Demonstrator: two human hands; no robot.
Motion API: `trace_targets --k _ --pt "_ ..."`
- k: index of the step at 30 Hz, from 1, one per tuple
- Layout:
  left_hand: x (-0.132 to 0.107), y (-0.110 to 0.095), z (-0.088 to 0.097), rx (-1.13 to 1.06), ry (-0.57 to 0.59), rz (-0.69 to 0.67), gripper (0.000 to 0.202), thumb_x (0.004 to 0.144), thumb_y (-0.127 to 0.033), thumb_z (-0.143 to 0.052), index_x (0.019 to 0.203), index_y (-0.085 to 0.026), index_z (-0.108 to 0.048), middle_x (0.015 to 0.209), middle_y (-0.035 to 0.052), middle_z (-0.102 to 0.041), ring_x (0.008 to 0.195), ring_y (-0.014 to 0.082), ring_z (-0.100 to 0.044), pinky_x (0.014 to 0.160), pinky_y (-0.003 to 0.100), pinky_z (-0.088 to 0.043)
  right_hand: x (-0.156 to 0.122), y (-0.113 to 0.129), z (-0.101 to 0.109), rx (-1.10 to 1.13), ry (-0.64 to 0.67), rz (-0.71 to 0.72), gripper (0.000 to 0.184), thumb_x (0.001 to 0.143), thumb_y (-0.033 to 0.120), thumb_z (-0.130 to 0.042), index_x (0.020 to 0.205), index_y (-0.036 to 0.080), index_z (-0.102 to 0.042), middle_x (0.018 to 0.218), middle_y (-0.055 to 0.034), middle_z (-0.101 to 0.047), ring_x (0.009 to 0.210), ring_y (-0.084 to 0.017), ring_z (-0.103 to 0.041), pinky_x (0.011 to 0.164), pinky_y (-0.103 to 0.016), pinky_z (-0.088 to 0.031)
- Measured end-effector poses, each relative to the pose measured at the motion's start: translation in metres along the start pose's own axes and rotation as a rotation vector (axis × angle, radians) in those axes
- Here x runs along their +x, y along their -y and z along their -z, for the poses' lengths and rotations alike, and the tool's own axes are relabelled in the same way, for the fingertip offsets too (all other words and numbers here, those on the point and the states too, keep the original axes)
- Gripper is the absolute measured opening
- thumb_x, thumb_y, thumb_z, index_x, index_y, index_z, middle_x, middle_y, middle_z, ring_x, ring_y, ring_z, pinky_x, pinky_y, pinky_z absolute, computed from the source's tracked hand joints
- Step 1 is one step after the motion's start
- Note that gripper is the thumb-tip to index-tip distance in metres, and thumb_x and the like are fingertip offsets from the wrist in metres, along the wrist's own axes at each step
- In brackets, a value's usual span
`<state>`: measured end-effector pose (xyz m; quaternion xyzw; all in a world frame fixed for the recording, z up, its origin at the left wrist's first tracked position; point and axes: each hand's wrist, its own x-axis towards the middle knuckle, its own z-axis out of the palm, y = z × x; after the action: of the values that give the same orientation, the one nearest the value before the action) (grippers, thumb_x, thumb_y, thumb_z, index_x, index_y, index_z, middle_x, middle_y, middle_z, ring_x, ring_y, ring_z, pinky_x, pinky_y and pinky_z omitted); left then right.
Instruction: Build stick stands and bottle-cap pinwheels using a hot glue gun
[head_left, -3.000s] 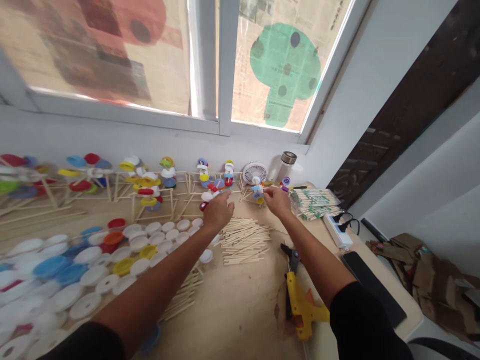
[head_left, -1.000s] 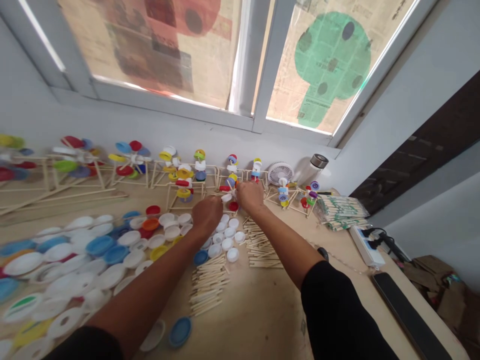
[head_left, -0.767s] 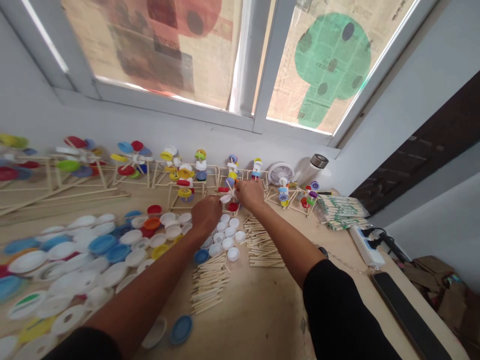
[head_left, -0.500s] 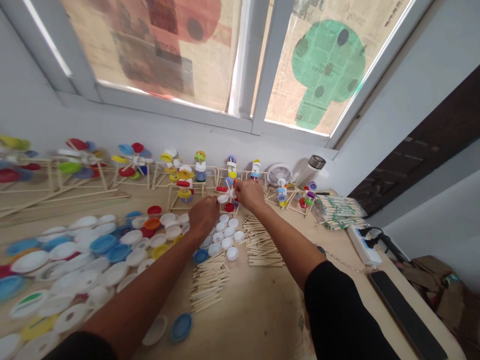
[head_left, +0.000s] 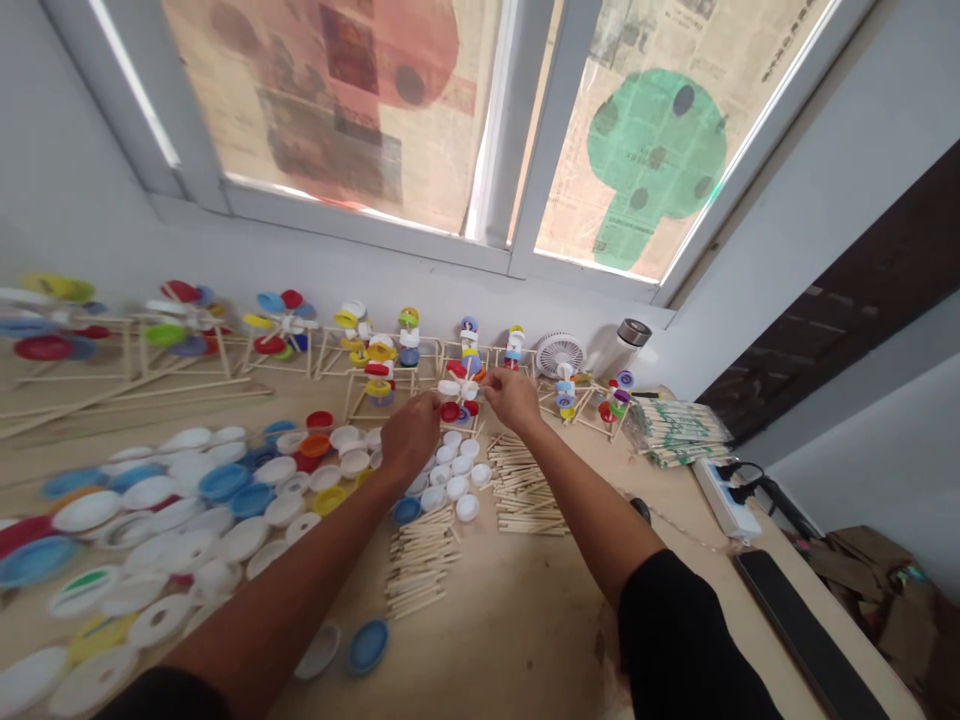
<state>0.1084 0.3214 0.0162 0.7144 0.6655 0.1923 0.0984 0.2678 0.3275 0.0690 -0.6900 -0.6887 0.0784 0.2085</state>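
My left hand [head_left: 409,436] and my right hand [head_left: 513,398] reach to the back of the wooden table [head_left: 510,630]. Between them stands a small windmill of sticks and bottle caps [head_left: 456,392], with red and white caps. Both hands pinch at its sides with the fingers curled. Under my left hand lie small white caps [head_left: 453,472]. A pile of short wooden sticks [head_left: 525,488] lies under my right forearm.
A row of cap windmills [head_left: 375,352] lines the wall under the window. Many loose lids [head_left: 172,500] cover the left of the table. More sticks [head_left: 417,566], a small white fan [head_left: 559,354], a flask [head_left: 627,340], a bag of sticks [head_left: 679,430], a power strip [head_left: 721,482] and a phone [head_left: 802,630] lie around.
Three seconds ago both hands were at a windmill farther right, near the fan. They have since shifted left to the red and white one, which has come slightly nearer.
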Motion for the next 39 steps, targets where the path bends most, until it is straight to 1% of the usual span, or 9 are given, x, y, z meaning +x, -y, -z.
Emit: trace_targets --k 6,8,13,17,22,26,33,36,39 --pt "0.000 0.002 0.003 -0.044 -0.020 0.008 0.029 0.092 -0.024 -0.039 0.103 -0.023 -0.065 0.105 0.0072 -0.074 0.100 0.0235 -0.068 0.076 0.030 -0.046 -0.001 -0.012 -0.009 0.178 -0.050 -0.040 0.014 0.088 0.020 -0.059 0.087 0.020 -0.073 0.092 -0.0022 -0.077 0.085 -0.016 -0.068 0.079 -0.027 -0.048" --pt "0.001 0.003 0.003 -0.055 -0.023 0.011 0.028 0.092 -0.024 -0.038 0.102 -0.023 -0.065 0.105 0.0070 -0.074 0.100 0.0233 -0.068 0.077 0.030 -0.046 -0.001 -0.015 -0.010 0.221 -0.068 -0.041 0.014 0.086 0.020 -0.059 0.086 0.020 -0.073 0.092 -0.0027 -0.076 0.085 -0.016 -0.068 0.079 -0.028 -0.049" --pt "0.003 0.006 0.004 -0.080 -0.026 0.033 0.029 0.091 -0.022 -0.037 0.102 -0.022 -0.064 0.105 0.0082 -0.074 0.101 0.0241 -0.067 0.078 0.030 -0.046 -0.001 -0.017 -0.011 0.305 -0.108 -0.030 0.013 0.085 0.021 -0.059 0.083 0.019 -0.072 0.093 -0.0041 -0.076 0.092 -0.018 -0.068 0.086 -0.031 -0.049" --pt "0.004 0.009 0.003 -0.095 -0.035 0.066 0.029 0.091 -0.022 -0.037 0.102 -0.022 -0.064 0.105 0.0085 -0.073 0.100 0.0247 -0.067 0.079 0.030 -0.046 -0.001 -0.017 -0.013 0.365 -0.115 -0.015 0.015 0.085 0.023 -0.058 0.084 0.019 -0.072 0.092 -0.0037 -0.076 0.090 -0.018 -0.068 0.084 -0.029 -0.050" --pt "0.006 0.011 0.002 -0.111 -0.041 0.104 0.030 0.090 -0.023 -0.038 0.105 -0.022 -0.064 0.104 0.0083 -0.073 0.097 0.0251 -0.067 0.077 0.031 -0.047 -0.002 -0.018 -0.016 0.403 -0.124 -0.022 0.016 0.085 0.024 -0.058 0.083 0.019 -0.072 0.091 -0.0034 -0.076 0.091 -0.019 -0.068 0.086 -0.030 -0.050" --pt "0.008 0.013 0.002 -0.116 -0.054 0.136 0.032 0.090 -0.024 -0.038 0.107 -0.022 -0.064 0.104 0.0102 -0.073 0.097 0.0263 -0.067 0.078 0.033 -0.048 -0.003 -0.019 -0.019 0.416 -0.126 -0.035 0.015 0.085 0.025 -0.059 0.082 0.019 -0.072 0.090 -0.0034 -0.075 0.090 -0.019 -0.068 0.086 -0.031 -0.050" --pt "0.014 0.015 0.001 -0.133 -0.074 0.150 0.031 0.087 -0.023 -0.041 0.103 -0.021 -0.068 0.102 0.0109 -0.074 0.100 0.0272 -0.067 0.083 0.035 -0.049 -0.001 -0.020 -0.022 0.432 -0.124 -0.045 0.015 0.085 0.027 -0.060 0.082 0.019 -0.072 0.090 -0.0028 -0.076 0.091 -0.019 -0.067 0.087 -0.031 -0.049" --pt "0.016 0.016 -0.001 -0.142 -0.081 0.161 0.031 0.085 -0.023 -0.043 0.101 -0.020 -0.069 0.100 0.0116 -0.074 0.098 0.0270 -0.068 0.081 0.035 -0.050 0.000 -0.020 -0.023 0.437 -0.124 -0.040 0.014 0.085 0.026 -0.060 0.083 0.020 -0.072 0.091 -0.0027 -0.076 0.091 -0.019 -0.068 0.088 -0.030 -0.049" --pt "0.017 0.017 -0.002 -0.149 -0.090 0.178 0.030 0.085 -0.024 -0.043 0.098 -0.020 -0.070 0.097 0.0105 -0.075 0.093 0.0256 -0.069 0.078 0.033 -0.050 0.002 -0.020 -0.023 0.439 -0.127 -0.034 0.014 0.085 0.026 -0.060 0.084 0.019 -0.072 0.093 -0.0035 -0.076 0.092 -0.019 -0.068 0.088 -0.030 -0.049"
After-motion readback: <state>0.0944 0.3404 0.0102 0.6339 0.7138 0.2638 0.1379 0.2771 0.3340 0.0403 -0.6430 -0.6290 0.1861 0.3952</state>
